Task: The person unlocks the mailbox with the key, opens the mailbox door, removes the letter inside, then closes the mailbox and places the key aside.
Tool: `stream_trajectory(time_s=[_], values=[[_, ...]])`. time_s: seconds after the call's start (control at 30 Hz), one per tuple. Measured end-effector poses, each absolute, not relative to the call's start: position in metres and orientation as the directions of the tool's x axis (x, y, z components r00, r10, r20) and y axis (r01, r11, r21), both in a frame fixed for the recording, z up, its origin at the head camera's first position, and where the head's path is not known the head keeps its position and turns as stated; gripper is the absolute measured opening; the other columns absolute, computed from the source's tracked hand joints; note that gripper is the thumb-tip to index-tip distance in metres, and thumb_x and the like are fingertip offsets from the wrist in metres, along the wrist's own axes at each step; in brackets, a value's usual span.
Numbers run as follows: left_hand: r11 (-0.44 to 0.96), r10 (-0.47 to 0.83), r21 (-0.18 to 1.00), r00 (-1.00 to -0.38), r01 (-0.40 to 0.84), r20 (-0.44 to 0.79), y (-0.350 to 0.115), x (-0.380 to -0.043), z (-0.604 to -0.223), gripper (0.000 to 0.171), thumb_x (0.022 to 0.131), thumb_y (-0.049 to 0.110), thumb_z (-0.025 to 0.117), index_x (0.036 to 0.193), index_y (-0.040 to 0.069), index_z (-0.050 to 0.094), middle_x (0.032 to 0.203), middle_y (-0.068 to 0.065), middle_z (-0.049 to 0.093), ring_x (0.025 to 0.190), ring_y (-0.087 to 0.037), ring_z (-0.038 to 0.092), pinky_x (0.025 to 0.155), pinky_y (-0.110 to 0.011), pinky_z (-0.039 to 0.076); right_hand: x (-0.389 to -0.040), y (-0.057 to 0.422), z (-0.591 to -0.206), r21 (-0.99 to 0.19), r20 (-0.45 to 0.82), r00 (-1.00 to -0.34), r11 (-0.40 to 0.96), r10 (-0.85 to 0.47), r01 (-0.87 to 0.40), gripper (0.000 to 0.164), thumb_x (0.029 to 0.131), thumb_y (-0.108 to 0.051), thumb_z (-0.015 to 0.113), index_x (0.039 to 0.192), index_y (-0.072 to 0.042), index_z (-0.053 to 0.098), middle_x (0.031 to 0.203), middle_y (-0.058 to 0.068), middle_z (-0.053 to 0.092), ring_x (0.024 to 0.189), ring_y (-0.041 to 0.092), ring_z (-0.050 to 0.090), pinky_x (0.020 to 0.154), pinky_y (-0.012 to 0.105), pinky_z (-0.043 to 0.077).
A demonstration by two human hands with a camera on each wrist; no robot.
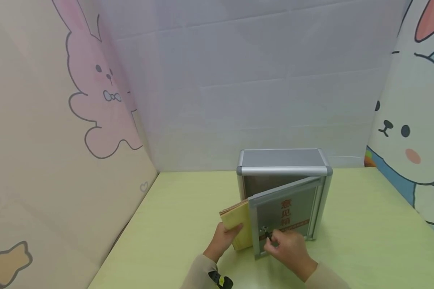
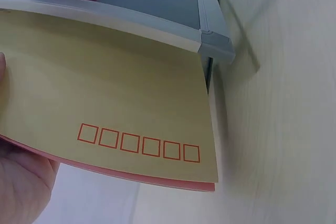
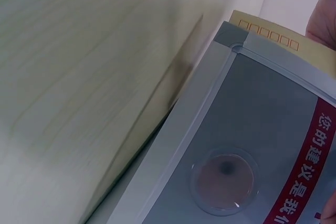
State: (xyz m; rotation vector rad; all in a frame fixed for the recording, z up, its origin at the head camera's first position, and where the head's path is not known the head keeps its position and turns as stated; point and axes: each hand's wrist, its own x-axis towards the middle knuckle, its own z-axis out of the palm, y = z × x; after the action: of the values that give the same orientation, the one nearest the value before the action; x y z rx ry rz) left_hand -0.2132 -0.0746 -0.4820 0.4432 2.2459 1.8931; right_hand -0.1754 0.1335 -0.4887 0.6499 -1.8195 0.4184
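Pale yellow-green table (image 1: 188,192), white sheet (image 1: 238,80) behind, cartoon rabbits (image 1: 90,88) on 2 side walls (image 1: 21,132). Metal box (image 1: 283,157) on table, door (image 1: 300,204) ajar. Yellow envelopes (image 1: 244,235), front one with 6 red squares, partly behind door's free edge. Left hand (image 1: 222,240) pinches them, thumb on front. Right hand (image 1: 291,249), right of envelopes, pinches dark key (image 1: 269,236) at door lock (image 1: 263,230).

Tilted yellow envelopes (image 1: 236,217), grey box (image 1: 283,157) — door (image 1: 298,205) ajar, key (image 1: 269,235) at lock (image 1: 263,229)
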Motion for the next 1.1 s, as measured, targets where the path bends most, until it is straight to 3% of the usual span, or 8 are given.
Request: stream_trajectory(time_s=[0.1,0.33,0.6,0.7,0.9,1.1], values=[[0.133,0.321,0.986,-0.945,0.101,0.054,-0.078,-0.213,-0.480,0.030,0.098,0.017,0.058,0.109,-0.011,0.058,0.091,-0.003,0.062,0.081,-0.011,0.053,0.076,-0.031,0.046,-0.178,0.134,-0.487,0.028,0.942,-0.247,0.784,-0.229,-0.621,0.035,0.089,-0.026,0.036,0.055,-0.021,0.037,0.042,-0.013,0.036,0.048,-0.007,0.018,0.038,0.010,0.021],[0.131,0.293,0.985,-0.954,0.113,0.071,-0.087,-0.209,-0.481,0.033,0.098,0.014,0.058,0.119,-0.011,0.055,0.113,-0.023,0.065,0.102,-0.024,0.062,0.090,-0.043,0.048,-0.179,0.133,-0.484,0.014,0.936,-0.268,0.785,-0.227,-0.620,0.036,0.090,-0.027,0.034,0.054,-0.022,0.034,0.041,-0.014,0.033,0.053,-0.007,0.013,0.039,0.008,0.018],[0.099,0.266,0.992,-0.962,0.084,0.055,-0.098,-0.208,-0.485,0.037,0.098,0.015,0.057,0.124,-0.011,0.052,0.120,-0.026,0.062,0.111,-0.037,0.061,0.095,-0.049,0.046,-0.179,0.132,-0.482,0.004,0.928,-0.290,0.788,-0.232,-0.616,0.036,0.090,-0.027,0.034,0.055,-0.022,0.033,0.042,-0.014,0.033,0.053,-0.007,0.013,0.039,0.009,0.018],[0.097,0.268,0.992,-0.962,0.082,0.053,-0.104,-0.207,-0.485,0.038,0.098,0.014,0.058,0.124,-0.011,0.051,0.121,-0.027,0.062,0.110,-0.035,0.062,0.096,-0.049,0.046,-0.179,0.132,-0.483,0.003,0.929,-0.291,0.790,-0.229,-0.613,0.036,0.090,-0.027,0.034,0.055,-0.022,0.034,0.041,-0.014,0.033,0.053,-0.007,0.014,0.039,0.009,0.018],[0.092,0.263,0.992,-0.963,0.080,0.054,-0.117,-0.206,-0.484,0.038,0.096,0.014,0.060,0.122,-0.013,0.051,0.118,-0.027,0.063,0.103,-0.021,0.064,0.094,-0.043,0.047,-0.180,0.132,-0.485,0.014,0.936,-0.270,0.789,-0.227,-0.614,0.034,0.088,-0.026,0.036,0.054,-0.022,0.035,0.041,-0.013,0.035,0.050,-0.006,0.017,0.038,0.010,0.019],[0.107,0.233,0.992,-0.972,0.060,0.034,-0.126,-0.207,-0.485,0.040,0.097,0.017,0.060,0.121,-0.013,0.051,0.117,-0.028,0.063,0.104,-0.031,0.066,0.092,-0.045,0.049,-0.181,0.131,-0.486,0.022,0.937,-0.261,0.787,-0.231,-0.617,0.034,0.088,-0.025,0.037,0.054,-0.021,0.036,0.042,-0.013,0.036,0.048,-0.006,0.018,0.038,0.010,0.019]])
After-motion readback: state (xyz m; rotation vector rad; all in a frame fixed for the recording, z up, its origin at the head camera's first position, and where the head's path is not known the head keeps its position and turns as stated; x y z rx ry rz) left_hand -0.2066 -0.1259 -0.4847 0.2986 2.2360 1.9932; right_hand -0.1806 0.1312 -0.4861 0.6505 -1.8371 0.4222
